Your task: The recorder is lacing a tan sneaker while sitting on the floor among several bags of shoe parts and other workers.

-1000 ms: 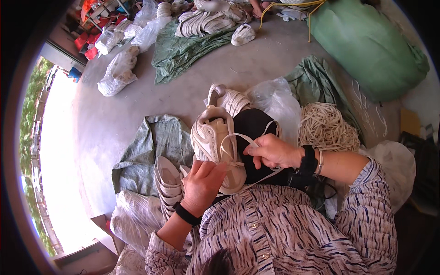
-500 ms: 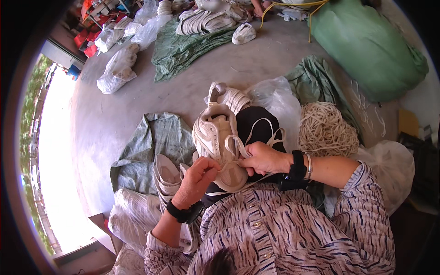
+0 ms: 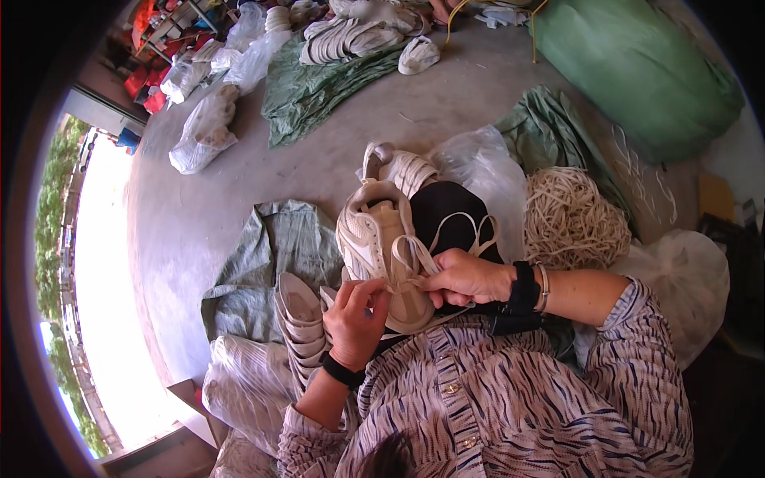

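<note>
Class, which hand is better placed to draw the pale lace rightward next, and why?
Probably the right hand: it pinches the lace at the right of the shoe, near its loose loops. The left hand sits at the shoe's left.

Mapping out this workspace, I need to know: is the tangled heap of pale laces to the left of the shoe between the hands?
No, the heap of laces lies to the right of the shoe.

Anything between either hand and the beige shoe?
Nothing visible blocks either: the left hand and right hand are on opposite sides of the beige shoe, near its toe, with only the lace there.
</note>
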`<move>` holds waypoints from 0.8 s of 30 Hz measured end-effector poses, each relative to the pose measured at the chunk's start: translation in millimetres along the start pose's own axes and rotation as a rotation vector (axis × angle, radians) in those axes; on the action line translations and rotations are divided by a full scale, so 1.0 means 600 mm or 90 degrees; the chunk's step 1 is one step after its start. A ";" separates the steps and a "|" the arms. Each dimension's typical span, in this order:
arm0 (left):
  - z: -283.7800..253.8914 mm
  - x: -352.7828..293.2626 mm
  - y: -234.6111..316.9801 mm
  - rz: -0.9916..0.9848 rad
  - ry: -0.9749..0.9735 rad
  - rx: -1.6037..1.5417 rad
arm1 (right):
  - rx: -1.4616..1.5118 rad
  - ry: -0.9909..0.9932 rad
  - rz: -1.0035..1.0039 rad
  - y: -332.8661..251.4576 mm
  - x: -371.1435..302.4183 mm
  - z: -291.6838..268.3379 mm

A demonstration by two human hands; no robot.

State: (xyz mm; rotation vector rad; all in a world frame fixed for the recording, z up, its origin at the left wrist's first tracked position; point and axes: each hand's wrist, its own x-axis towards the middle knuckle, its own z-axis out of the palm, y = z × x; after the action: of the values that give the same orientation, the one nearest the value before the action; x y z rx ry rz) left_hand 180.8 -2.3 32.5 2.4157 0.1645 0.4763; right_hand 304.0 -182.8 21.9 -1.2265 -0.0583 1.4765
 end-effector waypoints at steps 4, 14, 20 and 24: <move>0.005 -0.001 0.000 0.050 0.028 0.000 | -0.012 0.009 0.004 -0.005 -0.002 0.005; -0.028 0.032 -0.008 0.074 -0.244 -0.084 | -0.012 0.018 -0.001 0.005 0.002 0.002; -0.029 0.034 0.018 0.090 -0.153 0.106 | 0.176 -0.064 0.033 0.020 0.000 -0.001; -0.009 0.032 0.035 0.175 -0.108 0.179 | 0.164 -0.059 -0.050 0.024 -0.005 0.006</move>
State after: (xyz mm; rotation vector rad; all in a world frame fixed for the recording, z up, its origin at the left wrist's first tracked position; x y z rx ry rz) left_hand 196.4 -10.5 55.3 2.7562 -0.1891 0.3878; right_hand 290.9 -187.8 16.3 -0.9374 0.0211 1.4225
